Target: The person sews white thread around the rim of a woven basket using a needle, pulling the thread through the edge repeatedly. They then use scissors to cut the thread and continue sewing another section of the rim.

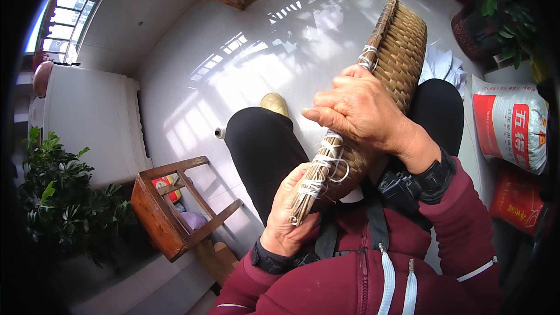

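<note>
A woven basket (400, 52) of flat plant strips stands on edge over my lap, tilted, its rim bundled with thin sticks and wrapped in white cord (323, 160). Near the middle of that rim my right hand (363, 107) is closed around the bundle, the thumb pointing left. Lower down, my left hand (288, 214) grips the stick-bundle end, with its fingers partly hidden behind. A loose loop of cord stands out from the rim between the two hands. The basket's inside is hidden.
An overturned wooden stool (162, 214) lies left, beside a leafy plant (70, 201). A small white roll (219, 132) is on the floor by my knee. To the right are a printed sack (509, 122), a red bag (516, 201) and white cloth (442, 68).
</note>
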Motion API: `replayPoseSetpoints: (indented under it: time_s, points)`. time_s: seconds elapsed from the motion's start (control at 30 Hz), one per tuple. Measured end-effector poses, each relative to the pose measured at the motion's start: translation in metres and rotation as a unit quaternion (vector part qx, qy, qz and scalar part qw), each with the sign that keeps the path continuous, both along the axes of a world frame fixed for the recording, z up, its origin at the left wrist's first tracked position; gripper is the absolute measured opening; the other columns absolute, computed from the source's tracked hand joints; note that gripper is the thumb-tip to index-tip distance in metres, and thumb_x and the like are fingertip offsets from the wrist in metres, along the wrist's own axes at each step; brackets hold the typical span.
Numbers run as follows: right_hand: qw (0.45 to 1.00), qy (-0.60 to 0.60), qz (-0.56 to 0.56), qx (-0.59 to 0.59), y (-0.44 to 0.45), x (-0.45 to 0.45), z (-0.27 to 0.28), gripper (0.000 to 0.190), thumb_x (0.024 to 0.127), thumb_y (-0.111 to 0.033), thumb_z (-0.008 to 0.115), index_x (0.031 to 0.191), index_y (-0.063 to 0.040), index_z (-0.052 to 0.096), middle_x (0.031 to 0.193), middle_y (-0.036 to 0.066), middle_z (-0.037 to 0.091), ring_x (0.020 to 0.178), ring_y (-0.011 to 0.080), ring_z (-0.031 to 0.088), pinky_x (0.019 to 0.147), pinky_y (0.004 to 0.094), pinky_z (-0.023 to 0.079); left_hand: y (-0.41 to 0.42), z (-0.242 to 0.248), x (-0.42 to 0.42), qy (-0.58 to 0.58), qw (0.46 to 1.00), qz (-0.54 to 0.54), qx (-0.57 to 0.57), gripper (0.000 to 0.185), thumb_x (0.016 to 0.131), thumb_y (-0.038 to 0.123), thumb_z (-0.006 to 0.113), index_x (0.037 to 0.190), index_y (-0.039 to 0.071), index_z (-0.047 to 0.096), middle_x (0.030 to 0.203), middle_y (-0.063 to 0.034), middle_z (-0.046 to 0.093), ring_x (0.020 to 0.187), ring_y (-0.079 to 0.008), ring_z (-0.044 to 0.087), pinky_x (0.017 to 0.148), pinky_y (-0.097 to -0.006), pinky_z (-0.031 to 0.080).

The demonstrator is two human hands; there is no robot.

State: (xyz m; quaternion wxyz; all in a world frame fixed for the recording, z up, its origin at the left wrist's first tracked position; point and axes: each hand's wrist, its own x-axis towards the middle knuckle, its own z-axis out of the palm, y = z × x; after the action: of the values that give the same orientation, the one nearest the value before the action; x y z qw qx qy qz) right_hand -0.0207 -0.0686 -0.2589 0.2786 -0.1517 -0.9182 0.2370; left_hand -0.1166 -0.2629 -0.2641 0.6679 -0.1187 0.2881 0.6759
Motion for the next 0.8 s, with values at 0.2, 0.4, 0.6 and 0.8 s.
replayPoseSetpoints:
  time_s: [0.2,0.4,0.6,0.8]
  points:
    - [1.0,-0.009,-0.008,-0.004,0.004,0.006,0.003,0.04,0.098,-0.038,0.057,0.067,-0.012,0.058,0.063,0.003,0.052,0.064,0.0228,0.051,0.079,0.0349,0.041,-0.001,-0.009,-0.009,0.071,0.997,-0.003,0.016,0.014,0.096,0.01,0.064,0.104,-0.001,0.064,0.101,-0.0111,0.069,0.086,-0.0155,0.067,0.079,-0.0292,0.057]
    - [0.999,0.042,-0.017,0.015,0.003,0.006,0.011,0.04,0.097,-0.037,0.058,0.064,-0.013,0.056,0.062,0.002,0.052,0.063,0.0225,0.051,0.078,0.0348,0.041,-0.005,-0.006,-0.038,0.106,0.992,0.07,0.018,0.015,0.1,0.021,0.06,0.096,0.007,0.063,0.096,-0.0019,0.063,0.079,-0.0114,0.054,0.083,-0.0295,0.045]
    - [1.0,0.016,-0.018,-0.003,0.004,0.005,0.011,0.038,0.097,-0.033,0.059,0.065,-0.014,0.057,0.061,0.001,0.054,0.062,0.0221,0.052,0.077,0.0345,0.041,0.031,0.011,-0.028,-0.257,0.945,0.097,0.179,0.027,0.109,0.031,0.038,0.102,0.01,0.054,0.069,0.007,0.053,0.068,-0.0099,0.052,0.085,-0.0326,0.043]
    - [0.999,0.032,-0.028,-0.004,0.004,-0.007,0.003,0.035,0.096,-0.029,0.059,0.065,-0.013,0.059,0.061,0.001,0.056,0.062,0.022,0.052,0.077,0.0353,0.042,0.048,0.01,-0.059,-0.005,0.978,-0.017,0.207,0.018,0.107,0.022,0.046,0.097,0.008,0.052,0.056,0.0051,0.041,0.049,-0.0063,0.033,0.057,-0.0254,0.033]
